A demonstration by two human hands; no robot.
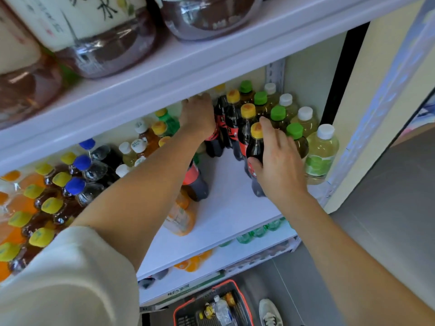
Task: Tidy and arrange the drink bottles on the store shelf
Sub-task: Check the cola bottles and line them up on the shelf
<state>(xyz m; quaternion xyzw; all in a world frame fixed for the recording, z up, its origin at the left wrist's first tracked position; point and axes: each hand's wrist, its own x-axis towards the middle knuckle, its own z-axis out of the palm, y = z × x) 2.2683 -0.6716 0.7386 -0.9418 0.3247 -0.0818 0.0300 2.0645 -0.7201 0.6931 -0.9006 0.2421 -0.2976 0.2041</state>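
Cola bottle (255, 149) on the shelf (226, 208) is gripped by the right hand (280, 161); the left hand (197, 115) perhaps clasps a rear bottle (220, 120), its fingers hidden.

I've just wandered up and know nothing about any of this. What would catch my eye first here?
Two bare arms reach into the middle shelf: the right hand grips the front yellow-capped cola bottle, and the left hand reaches deep towards the back, its fingers hidden. To the right stand neat rows of green-capped bottles and white-capped bottles. A shopping basket sits on the floor below.
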